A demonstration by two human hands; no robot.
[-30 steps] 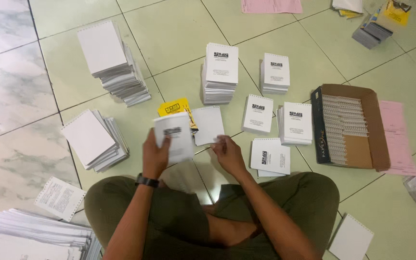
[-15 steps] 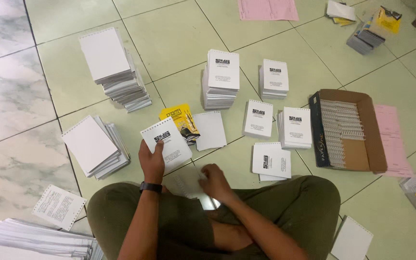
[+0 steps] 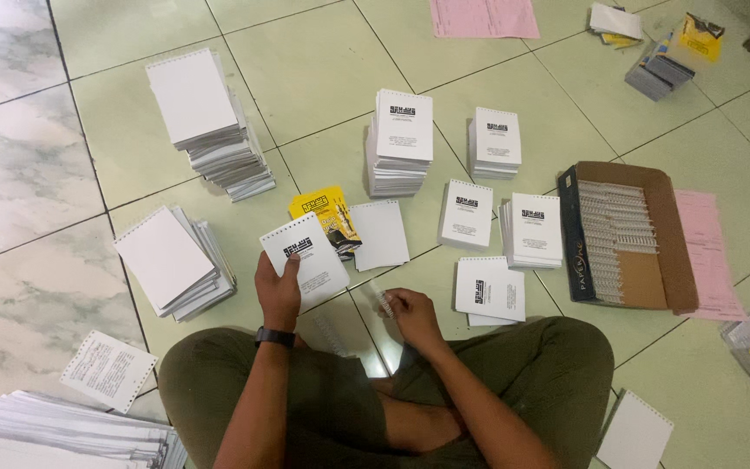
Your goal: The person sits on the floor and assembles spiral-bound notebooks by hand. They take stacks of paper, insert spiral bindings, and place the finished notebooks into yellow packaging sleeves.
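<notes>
My forearms cover my lap, and the paper stack at the near left is cut off by the frame's edge. What my right hand pinches is small and hard to make out; it looks like a white spiral binding coil, grip clenched around it just above the floor. My left hand has its grip clamped on the near edge of a white printed notepad, held tilted just near of the yellow booklet, left of the open cardboard box.
</notes>
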